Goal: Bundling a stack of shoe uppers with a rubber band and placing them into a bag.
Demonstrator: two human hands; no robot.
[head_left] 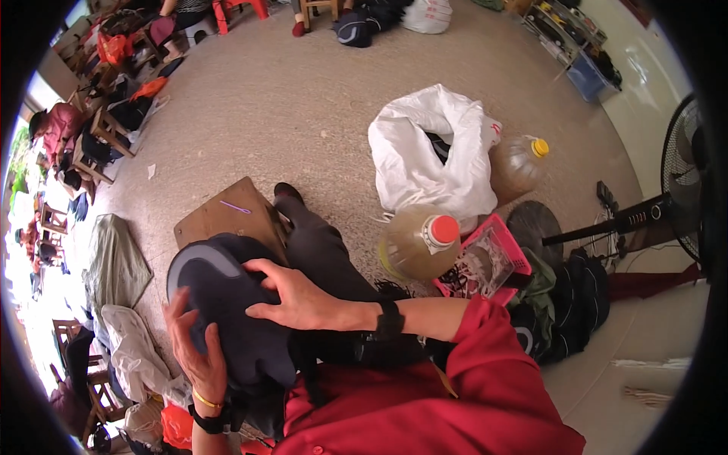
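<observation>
Two hands worked one dark backpack (227,303) with a grey curved stripe, resting on the person's lap. The right hand (292,296) lay spread across its top, fingers pressing the fabric; the left hand (193,345) cupped its near side, thumb partly hidden. The bag's lower end vanished behind the red sleeve (485,334). Beyond stood a red-capped jug (421,243), a pink basket (493,262) and a white sack (432,152).

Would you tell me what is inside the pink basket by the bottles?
The pink basket holds a tangle of thin dark and pale strips; the red-capped bottle covers its left side, so what lies there is hidden.
</observation>
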